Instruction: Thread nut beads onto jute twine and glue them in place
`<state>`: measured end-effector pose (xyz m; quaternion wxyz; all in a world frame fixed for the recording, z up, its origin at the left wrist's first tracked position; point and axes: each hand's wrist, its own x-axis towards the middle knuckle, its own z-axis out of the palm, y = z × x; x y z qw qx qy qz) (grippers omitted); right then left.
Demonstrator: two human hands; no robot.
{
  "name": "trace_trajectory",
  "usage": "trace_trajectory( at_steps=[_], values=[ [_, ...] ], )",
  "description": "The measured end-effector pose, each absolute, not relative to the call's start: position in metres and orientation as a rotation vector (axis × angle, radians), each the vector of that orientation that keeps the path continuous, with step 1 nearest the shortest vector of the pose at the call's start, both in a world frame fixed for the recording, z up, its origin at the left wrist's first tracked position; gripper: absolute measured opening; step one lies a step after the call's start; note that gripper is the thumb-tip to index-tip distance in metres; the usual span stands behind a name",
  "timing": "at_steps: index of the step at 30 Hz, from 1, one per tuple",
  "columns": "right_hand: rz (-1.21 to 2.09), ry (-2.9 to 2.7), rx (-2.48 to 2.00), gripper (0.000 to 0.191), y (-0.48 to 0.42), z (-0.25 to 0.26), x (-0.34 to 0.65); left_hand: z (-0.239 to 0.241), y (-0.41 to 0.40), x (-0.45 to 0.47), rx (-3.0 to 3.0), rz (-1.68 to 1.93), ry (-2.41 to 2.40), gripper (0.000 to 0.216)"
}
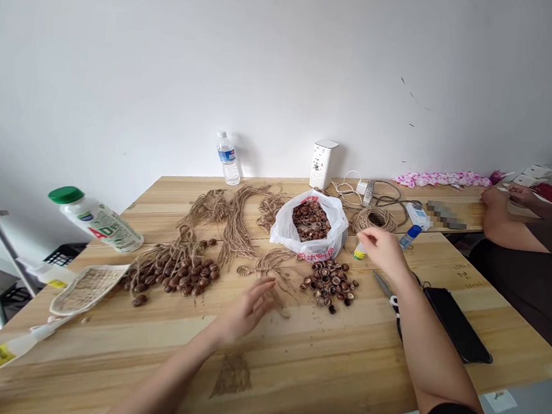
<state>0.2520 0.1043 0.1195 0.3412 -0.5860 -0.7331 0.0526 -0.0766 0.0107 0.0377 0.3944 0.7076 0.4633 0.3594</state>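
Note:
My left hand (249,308) hovers low over the table, slightly blurred, fingers loosely stretched and apart, beside a looped bundle of twine (271,266). My right hand (384,250) is closed with fingertips pinched together at the top of a small bottle with a yellow label (360,252). Whether the fingers grip its top or something smaller is hidden. Hollow brown nut shells (330,284) lie loose between my hands. Behind them, a white plastic bag (284,228) stands open, full of more shells. A coil of twine (376,221) lies just beyond my right hand.
Shells tied on cords (188,273), cut twine (240,223) and a woven tray (88,287) lie left. Bottles include a green-capped one (110,225) and a water bottle (228,161). Scissors (389,291), a phone (459,326) and a blue-capped tube (409,237) lie right. Another person's hands (499,197) work far right.

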Motion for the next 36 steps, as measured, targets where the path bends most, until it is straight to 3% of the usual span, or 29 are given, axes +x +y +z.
trace_trajectory(
  at_steps=[4, 7, 13, 19, 26, 33, 36],
  values=[
    [0.058, -1.584, -1.641, 0.019, 0.104, 0.098, 0.291, 0.025, -0.005, -0.067, 2.151, 0.545, 1.003, 0.052],
    [0.066, -1.562, -1.622, 0.021, 0.092, 0.083, 0.303, 0.037, -0.02, -0.064, 2.255, 0.407, 0.874, 0.047],
    [0.243, -1.893, -1.4, 0.019, 0.07, 0.068, 0.276, 0.074, -0.05, -0.052, 2.175, 0.54, 0.759, 0.029],
    [0.33, -2.343, -1.17, 0.034, 0.059, 0.049, 0.232, 0.048, -0.061, -0.043, 2.153, 0.693, 0.95, 0.026],
    [0.198, -2.282, -1.207, 0.018, 0.055, 0.026, 0.226, 0.031, -0.069, -0.046, 1.897, 0.675, 1.005, 0.018],
    [0.097, -2.176, -1.245, 0.034, 0.052, 0.022, 0.226, 0.027, -0.065, -0.044, 1.874, 0.969, 0.855, 0.027],
    [0.116, -2.257, -1.235, 0.029, 0.053, 0.016, 0.226, 0.019, -0.063, -0.047, 1.895, 1.054, 0.742, 0.028]
  ],
)
